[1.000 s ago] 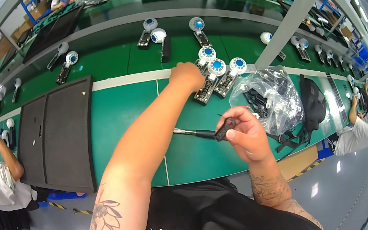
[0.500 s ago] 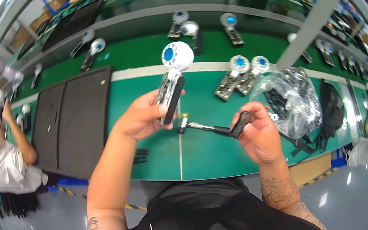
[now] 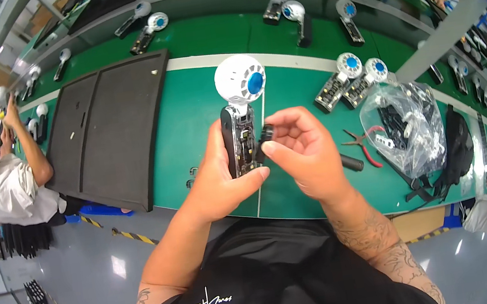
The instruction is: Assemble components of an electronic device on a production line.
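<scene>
My left hand (image 3: 212, 189) is closed around the black handle of what looks like a handheld fan (image 3: 242, 128), held upright. Its round white head with a blue hub is at the top, and circuitry shows along the opened handle. Between thumb and fingers, my right hand (image 3: 313, 163) pinches a small black plastic part (image 3: 265, 138) against or very near the handle's right side; contact is hard to tell. A black tool handle (image 3: 351, 163) sticks out from behind my right hand, the rest hidden. Red-handled pliers (image 3: 367, 147) lie on the green table beside it.
Two similar opened fans (image 3: 331, 90) lie beyond my right hand, next to a clear plastic bag (image 3: 407, 130) of black parts. A dark flat panel (image 3: 108, 134) covers the table's left side. More fans (image 3: 350, 23) sit along the back strip. A co-worker (image 3: 5, 178) works at left.
My right hand has brought the small black part leftward to the fan. The fan has been turned, so its open circuitry faces me. The view has shifted, and the pliers now show.
</scene>
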The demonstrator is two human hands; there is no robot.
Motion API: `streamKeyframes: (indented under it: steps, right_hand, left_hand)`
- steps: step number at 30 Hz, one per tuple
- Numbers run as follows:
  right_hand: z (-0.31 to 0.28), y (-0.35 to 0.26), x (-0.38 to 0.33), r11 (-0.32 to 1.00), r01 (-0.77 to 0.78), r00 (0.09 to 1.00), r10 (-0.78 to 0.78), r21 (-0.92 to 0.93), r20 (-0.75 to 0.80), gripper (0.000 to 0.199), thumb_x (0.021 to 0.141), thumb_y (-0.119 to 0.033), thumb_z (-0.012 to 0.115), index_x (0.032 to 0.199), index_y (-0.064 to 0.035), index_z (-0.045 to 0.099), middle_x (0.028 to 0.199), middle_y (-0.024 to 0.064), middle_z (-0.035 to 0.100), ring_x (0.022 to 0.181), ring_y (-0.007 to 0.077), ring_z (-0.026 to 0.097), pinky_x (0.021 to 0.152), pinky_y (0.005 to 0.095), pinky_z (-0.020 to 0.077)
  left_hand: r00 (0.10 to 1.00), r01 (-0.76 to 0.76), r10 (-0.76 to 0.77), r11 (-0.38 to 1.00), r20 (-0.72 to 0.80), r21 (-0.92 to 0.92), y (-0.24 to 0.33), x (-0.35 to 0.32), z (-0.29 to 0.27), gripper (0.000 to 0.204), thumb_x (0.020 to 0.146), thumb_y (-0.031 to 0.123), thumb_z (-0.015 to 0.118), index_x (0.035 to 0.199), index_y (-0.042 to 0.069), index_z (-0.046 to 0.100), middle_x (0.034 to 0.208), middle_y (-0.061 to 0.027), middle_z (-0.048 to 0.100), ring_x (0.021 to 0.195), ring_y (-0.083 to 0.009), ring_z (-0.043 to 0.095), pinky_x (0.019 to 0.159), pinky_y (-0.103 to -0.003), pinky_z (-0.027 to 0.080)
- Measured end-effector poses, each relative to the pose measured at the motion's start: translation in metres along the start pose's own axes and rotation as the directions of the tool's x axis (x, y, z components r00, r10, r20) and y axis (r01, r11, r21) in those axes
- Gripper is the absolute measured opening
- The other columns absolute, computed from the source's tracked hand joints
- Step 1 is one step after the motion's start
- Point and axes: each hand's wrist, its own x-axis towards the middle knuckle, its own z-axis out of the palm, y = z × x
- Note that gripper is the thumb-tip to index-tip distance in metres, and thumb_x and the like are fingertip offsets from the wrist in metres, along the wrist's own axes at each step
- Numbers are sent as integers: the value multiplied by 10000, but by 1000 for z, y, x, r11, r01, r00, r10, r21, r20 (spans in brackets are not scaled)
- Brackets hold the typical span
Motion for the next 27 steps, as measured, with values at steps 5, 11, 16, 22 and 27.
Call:
streamKeyframes:
  steps: [5,11,16,22,27]
  right_hand:
    - [2,2,-4,995,-24,998,19,-95,-57,371,908,105,683,1261,16,609,1106,106,658,978,137,627,885,249,549]
    - [8,5,-10,964,15,993,-45,-267,-107,338,912,95,700,1240,32,651,1066,95,669,933,128,642,867,241,560]
    - [9,16,-9,898,133,977,-190,-419,-97,341,898,97,722,1231,30,687,1065,96,671,907,128,647,854,239,562]
    - [2,6,-8,619,309,933,-344,-722,105,382,855,56,775,1228,-1,718,1081,108,674,882,153,648,809,254,553]
    - [-37,-16,1,221,263,929,-319,-939,186,342,858,-55,778,1192,-21,715,1108,132,676,864,252,648,749,339,539]
  left_hand:
    - [1000,-2,4,977,-9,215,2,10,12,798,851,26,696,1549,-2,310,1313,-198,584,1113,-272,629,969,-376,516]
    - [998,-34,53,933,-44,359,6,9,21,789,862,14,676,1552,-18,296,1333,-212,576,1138,-295,629,986,-386,517]
    - [991,-100,130,895,-39,434,5,7,21,762,874,-6,647,1550,-15,297,1302,-215,587,1097,-285,638,942,-371,533]
    - [997,72,-71,994,-22,85,6,8,9,739,873,-40,606,1548,17,311,1235,-206,602,995,-253,641,761,-334,557]
    - [983,178,-136,870,123,-460,5,1,-1,745,853,-71,573,1546,42,324,1192,-194,606,928,-232,630,621,-311,531]
